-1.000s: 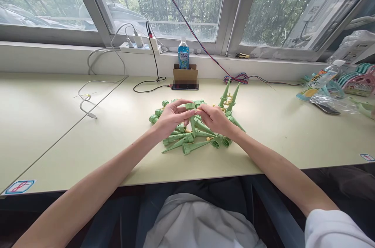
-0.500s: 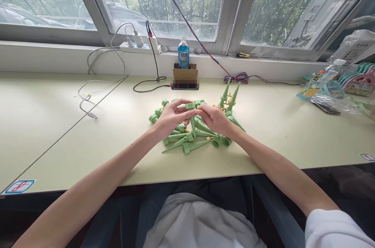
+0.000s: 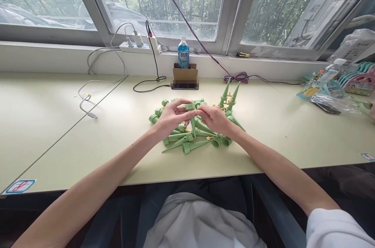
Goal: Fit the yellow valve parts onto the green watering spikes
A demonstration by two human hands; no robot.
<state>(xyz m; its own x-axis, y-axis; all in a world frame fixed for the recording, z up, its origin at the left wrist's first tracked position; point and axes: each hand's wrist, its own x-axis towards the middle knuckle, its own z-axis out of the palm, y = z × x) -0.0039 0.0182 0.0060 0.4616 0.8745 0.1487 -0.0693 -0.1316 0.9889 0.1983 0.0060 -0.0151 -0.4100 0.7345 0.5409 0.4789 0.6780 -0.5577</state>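
Between thumb and fingers, my left hand (image 3: pixel 172 116) grips a green plastic watering spike (image 3: pixel 192 123), its ribbed cap up and its point down. My right hand (image 3: pixel 215 118) is closed against the side of that spike, just under the cap; whatever small part its fingertips pinch is hidden. Beneath and around both hands lies a pile of similar green spikes (image 3: pixel 196 145), some with small yellow valves (image 3: pixel 209 138). Two spikes (image 3: pixel 228 95) stand point-up at the pile's back right, with yellow pieces beside them.
At the back, a phone (image 3: pixel 184 85) leans on a cardboard box (image 3: pixel 185 73) near a blue bottle (image 3: pixel 183 53). Cables (image 3: pixel 88 107) lie left and a wire coil (image 3: pixel 238 77) behind. At right are a drink bottle (image 3: pixel 320 78), another phone (image 3: pixel 326 108) and another person's hand (image 3: pixel 372 110).
My hands and the spike stay almost still. At the far right edge, the other person's hand and a green piece have shifted slightly.
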